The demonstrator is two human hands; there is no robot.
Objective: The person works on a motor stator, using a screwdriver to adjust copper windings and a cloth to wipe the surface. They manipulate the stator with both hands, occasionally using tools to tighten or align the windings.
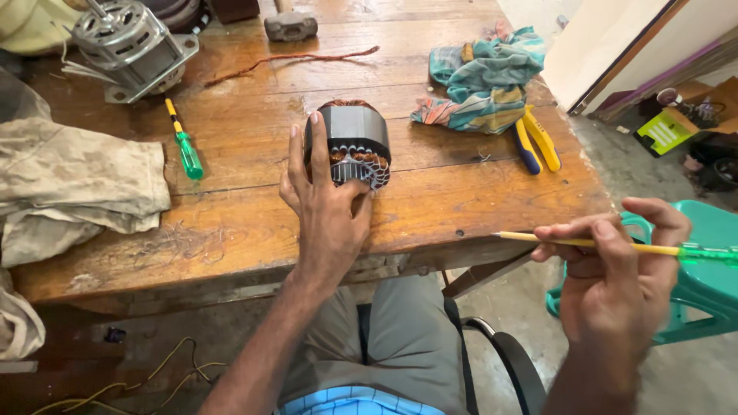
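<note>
A grey motor stator (352,142) with copper windings lies on its side on the wooden workbench (430,207). My left hand (323,204) rests against its left and front side, fingers spread along the steel core. My right hand (615,269) is off the bench's front right corner, holding a screwdriver (615,244) with a yellow shaft and green handle, its tip pointing left toward the bench edge.
A second green and yellow screwdriver (183,142) lies left of the stator. An electric motor (131,48) stands at the back left, a hammer head (290,25) at the back. A colourful rag (484,81) and yellow-blue pliers (536,140) lie right. Dirty cloth (73,188) covers the left edge. A green plastic chair (703,269) stands at right.
</note>
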